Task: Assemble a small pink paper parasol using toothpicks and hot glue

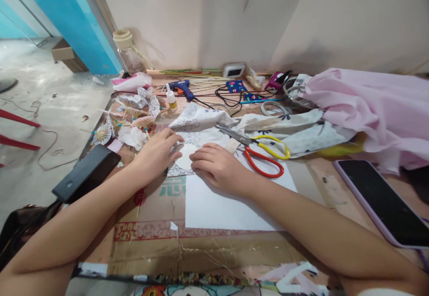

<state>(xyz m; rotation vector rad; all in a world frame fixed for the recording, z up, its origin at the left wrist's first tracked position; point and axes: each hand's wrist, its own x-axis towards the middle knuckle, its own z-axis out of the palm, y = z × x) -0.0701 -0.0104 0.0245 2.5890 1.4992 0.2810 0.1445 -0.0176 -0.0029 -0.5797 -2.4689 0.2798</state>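
A small white paper disc [184, 158] lies on patterned white cloth [187, 128] with dark outline shapes. At the disc's left edge is my left hand [157, 153], thumb and fingers apart, resting on the cloth. My right hand [219, 167] is at the disc's right edge, its fingers curled down; whatever is under those fingertips is hidden. Beneath my right wrist lies a white paper sheet [231, 211]. Just beyond this hand, scissors [250, 141] with one yellow and one red handle rest partly open on the cloth.
Left of the cloth is a pile of paper-and-stick pieces [134, 117]. Behind stand a glue bottle [170, 98], a blue glue gun [181, 88] and a jar [129, 54]. Pink cloth [372, 108] and a phone [382, 202] lie right; a black case [86, 173] sits left.
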